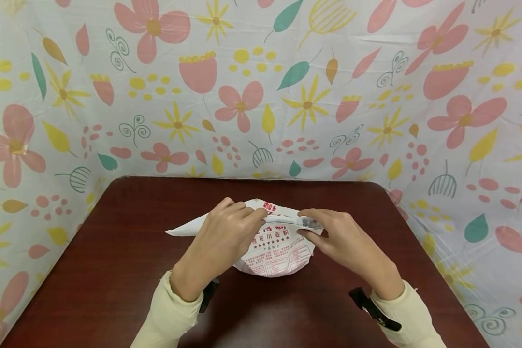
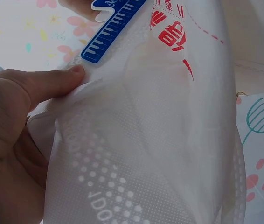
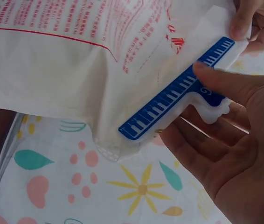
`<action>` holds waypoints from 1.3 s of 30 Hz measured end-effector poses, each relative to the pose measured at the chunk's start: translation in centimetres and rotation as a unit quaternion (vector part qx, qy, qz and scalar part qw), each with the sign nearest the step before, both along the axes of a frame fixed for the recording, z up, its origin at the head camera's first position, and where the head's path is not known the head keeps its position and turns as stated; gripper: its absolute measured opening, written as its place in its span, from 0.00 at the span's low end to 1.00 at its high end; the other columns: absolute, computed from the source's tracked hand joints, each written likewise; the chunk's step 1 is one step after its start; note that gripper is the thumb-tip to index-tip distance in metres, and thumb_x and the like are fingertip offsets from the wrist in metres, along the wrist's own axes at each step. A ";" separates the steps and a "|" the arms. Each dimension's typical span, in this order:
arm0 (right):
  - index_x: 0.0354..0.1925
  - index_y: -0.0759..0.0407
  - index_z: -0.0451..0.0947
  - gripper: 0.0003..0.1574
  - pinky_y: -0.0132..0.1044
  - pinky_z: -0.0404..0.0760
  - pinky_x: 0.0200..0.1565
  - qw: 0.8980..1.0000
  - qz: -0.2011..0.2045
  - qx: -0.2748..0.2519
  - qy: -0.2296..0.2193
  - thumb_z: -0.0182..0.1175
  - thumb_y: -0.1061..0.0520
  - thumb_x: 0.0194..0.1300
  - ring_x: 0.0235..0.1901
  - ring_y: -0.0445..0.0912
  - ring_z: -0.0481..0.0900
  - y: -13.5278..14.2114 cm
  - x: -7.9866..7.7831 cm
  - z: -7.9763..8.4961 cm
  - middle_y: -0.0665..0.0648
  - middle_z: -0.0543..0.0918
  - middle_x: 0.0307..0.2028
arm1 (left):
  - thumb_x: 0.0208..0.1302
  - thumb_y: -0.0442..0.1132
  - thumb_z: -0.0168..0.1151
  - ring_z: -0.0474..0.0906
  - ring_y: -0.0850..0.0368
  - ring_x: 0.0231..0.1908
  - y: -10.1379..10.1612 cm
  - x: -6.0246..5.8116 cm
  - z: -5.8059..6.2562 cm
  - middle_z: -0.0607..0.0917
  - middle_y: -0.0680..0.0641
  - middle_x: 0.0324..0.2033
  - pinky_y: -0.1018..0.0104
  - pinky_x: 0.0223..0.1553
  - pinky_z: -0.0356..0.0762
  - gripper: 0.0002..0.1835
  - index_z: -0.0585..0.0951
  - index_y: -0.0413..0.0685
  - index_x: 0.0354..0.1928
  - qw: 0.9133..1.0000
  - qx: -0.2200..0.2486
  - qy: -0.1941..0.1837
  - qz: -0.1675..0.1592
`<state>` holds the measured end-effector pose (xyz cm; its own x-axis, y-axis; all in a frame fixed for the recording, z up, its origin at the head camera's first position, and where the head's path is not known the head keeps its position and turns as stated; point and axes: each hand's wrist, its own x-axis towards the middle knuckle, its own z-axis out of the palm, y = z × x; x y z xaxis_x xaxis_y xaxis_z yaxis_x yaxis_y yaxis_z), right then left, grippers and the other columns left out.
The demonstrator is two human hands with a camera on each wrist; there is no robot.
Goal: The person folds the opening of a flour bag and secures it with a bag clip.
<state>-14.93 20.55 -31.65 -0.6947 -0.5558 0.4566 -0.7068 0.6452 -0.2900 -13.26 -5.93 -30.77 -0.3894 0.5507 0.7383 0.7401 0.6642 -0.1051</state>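
A white flour bag (image 1: 278, 251) with red print lies on the table, its top edge folded over. My left hand (image 1: 228, 232) pinches the folded edge, thumb on the near side, as the left wrist view shows. Across the fold sits a blue and white bag clip (image 3: 169, 98) with a piano-key pattern. My right hand (image 1: 348, 237) holds the clip at its tab, thumb on the blue face and fingers behind. One end of the clip is close to the left hand's fingertips in the right wrist view. A pointed white corner (image 1: 187, 228) of the bag sticks out to the left.
The dark red-brown wooden table (image 1: 113, 270) reaches back to a white curtain (image 1: 252, 145) printed with flowers and leaves, which also closes in both sides. Black straps (image 1: 374, 309) sit on both wrists over pale sleeves.
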 end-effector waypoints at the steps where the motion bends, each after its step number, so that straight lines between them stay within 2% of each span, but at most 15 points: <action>1: 0.47 0.56 0.82 0.19 0.31 0.79 0.29 1.000 0.004 -0.003 0.000 0.73 0.63 0.57 0.31 0.36 0.80 0.0 0.0 0.0 0.47 0.86 0.39 | 0.67 0.33 0.62 0.63 0.60 0.17 0.0 0.0 0.0 0.71 0.55 0.13 0.68 0.26 0.58 0.09 0.75 0.47 0.28 1.000 0.000 0.001 0.000; 7: 0.41 0.55 0.83 0.15 0.29 0.80 0.29 0.999 0.036 -0.004 0.003 0.73 0.65 0.55 0.32 0.33 0.83 -0.1 -0.2 0.6 0.45 0.86 0.34 | 0.67 0.33 0.62 0.63 0.61 0.18 -0.1 0.0 0.0 0.70 0.55 0.13 0.67 0.26 0.60 0.10 0.74 0.47 0.27 1.000 0.005 0.002 -0.007; 10: 0.40 0.55 0.84 0.15 0.27 0.76 0.26 0.999 0.044 0.006 0.014 0.74 0.65 0.54 0.27 0.32 0.79 -0.2 -0.1 1.1 0.44 0.86 0.33 | 0.67 0.34 0.63 0.65 0.61 0.19 -0.1 0.0 0.1 0.71 0.55 0.14 0.68 0.27 0.60 0.08 0.76 0.47 0.29 1.000 0.009 -0.006 -0.018; 14: 0.39 0.55 0.84 0.14 0.28 0.75 0.26 0.999 0.044 0.014 0.021 0.75 0.64 0.53 0.25 0.31 0.77 -0.3 -0.2 1.3 0.43 0.86 0.32 | 0.67 0.34 0.63 0.66 0.60 0.20 -0.1 0.0 0.1 0.74 0.55 0.16 0.68 0.28 0.61 0.06 0.78 0.47 0.31 1.000 0.010 -0.008 -0.019; 20: 0.42 0.54 0.83 0.14 0.31 0.80 0.29 0.999 0.034 0.000 -0.019 0.73 0.62 0.57 0.32 0.33 0.82 -0.1 -0.3 0.6 0.43 0.86 0.35 | 0.66 0.35 0.63 0.68 0.60 0.21 -0.1 0.1 0.2 0.75 0.55 0.17 0.67 0.29 0.62 0.05 0.79 0.48 0.31 1.000 -0.001 -0.013 -0.017; 23: 0.50 0.55 0.82 0.20 0.34 0.82 0.36 0.999 0.021 -0.005 -0.036 0.73 0.59 0.58 0.39 0.35 0.82 0.2 -0.1 0.0 0.45 0.85 0.43 | 0.67 0.35 0.62 0.69 0.60 0.22 -0.2 0.4 0.3 0.75 0.55 0.17 0.66 0.31 0.63 0.06 0.77 0.48 0.31 0.999 -0.004 -0.032 -0.011; 26: 0.60 0.56 0.77 0.32 0.39 0.82 0.46 0.999 0.004 -0.003 -0.035 0.74 0.56 0.58 0.49 0.39 0.80 0.6 0.3 -0.6 0.48 0.83 0.52 | 0.65 0.36 0.65 0.74 0.58 0.27 -0.5 1.1 0.5 0.81 0.54 0.23 0.65 0.36 0.67 0.02 0.80 0.47 0.37 0.999 -0.008 -0.047 0.002; 28: 0.64 0.54 0.74 0.37 0.42 0.80 0.50 1.000 -0.008 0.004 -0.022 0.74 0.56 0.57 0.54 0.41 0.78 1.0 0.7 -1.0 0.50 0.81 0.55 | 0.64 0.37 0.66 0.76 0.57 0.31 -0.6 1.7 0.7 0.83 0.54 0.27 0.64 0.39 0.68 0.05 0.82 0.47 0.41 0.998 -0.006 -0.059 0.007; 33: 0.68 0.48 0.70 0.44 0.36 0.74 0.55 1.000 -0.023 0.000 0.014 0.75 0.56 0.55 0.59 0.41 0.72 2.0 1.3 -1.9 0.48 0.76 0.59 | 0.64 0.39 0.67 0.77 0.56 0.37 -0.8 3.1 1.0 0.83 0.53 0.34 0.62 0.44 0.70 0.09 0.81 0.48 0.44 0.997 -0.003 -0.076 0.011; 39: 0.67 0.49 0.71 0.43 0.29 0.64 0.63 0.999 -0.018 -0.013 0.039 0.75 0.56 0.55 0.62 0.43 0.71 2.7 2.2 -2.4 0.48 0.76 0.61 | 0.65 0.40 0.67 0.78 0.55 0.44 -1.1 3.9 1.0 0.84 0.52 0.40 0.60 0.47 0.71 0.10 0.82 0.48 0.46 0.996 -0.004 -0.083 0.021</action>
<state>-12.68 23.22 -34.03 -0.6755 -0.5179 0.5248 -0.7044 0.6636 -0.2518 -9.39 -7.06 -29.79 -0.5286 0.5375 0.6571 0.7192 0.6948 0.0103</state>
